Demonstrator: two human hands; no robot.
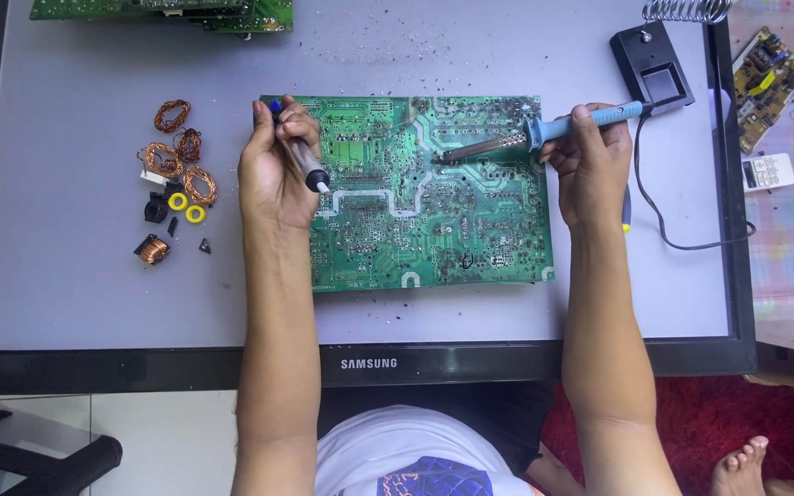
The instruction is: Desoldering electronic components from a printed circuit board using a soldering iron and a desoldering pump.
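I see the green circuit board (425, 193) flat mid-desk (75, 294), solder side up for access; above it my right hand (590, 161) pinches the soldering iron (544, 133), my left hand (273, 170) clasps the desoldering pump (300, 156) ready.

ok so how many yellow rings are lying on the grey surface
2. One yellow ring lies beside the copper wire coils, left of the left hand; the second yellow ring sits just below-right of it. Others may be hidden.
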